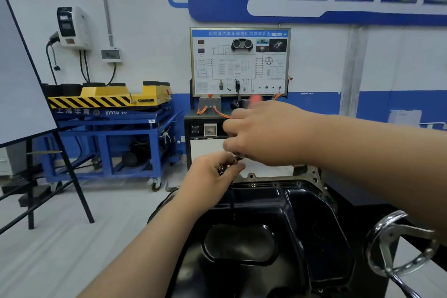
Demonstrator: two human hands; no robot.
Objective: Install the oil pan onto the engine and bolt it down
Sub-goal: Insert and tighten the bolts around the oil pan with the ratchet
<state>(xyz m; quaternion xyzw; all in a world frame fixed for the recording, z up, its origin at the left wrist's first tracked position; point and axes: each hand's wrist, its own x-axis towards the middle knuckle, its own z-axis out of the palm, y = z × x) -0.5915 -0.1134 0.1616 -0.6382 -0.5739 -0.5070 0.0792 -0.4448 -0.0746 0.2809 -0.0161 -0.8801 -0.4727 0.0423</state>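
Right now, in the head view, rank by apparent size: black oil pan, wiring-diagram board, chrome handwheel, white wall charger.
1. oil pan
2. wiring-diagram board
3. chrome handwheel
4. wall charger
Pan and handwheel are nearest, so appear enlarged.

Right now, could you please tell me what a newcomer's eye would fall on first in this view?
The two hands meeting mid-frame: the left hand cups small bolts while the right hand pinches one from it, just above the glossy black oil pan seated on the engine at bottom centre. Next come the yellow, hazard-striped lift table on its blue cart at left, and the chrome handwheel at lower right.
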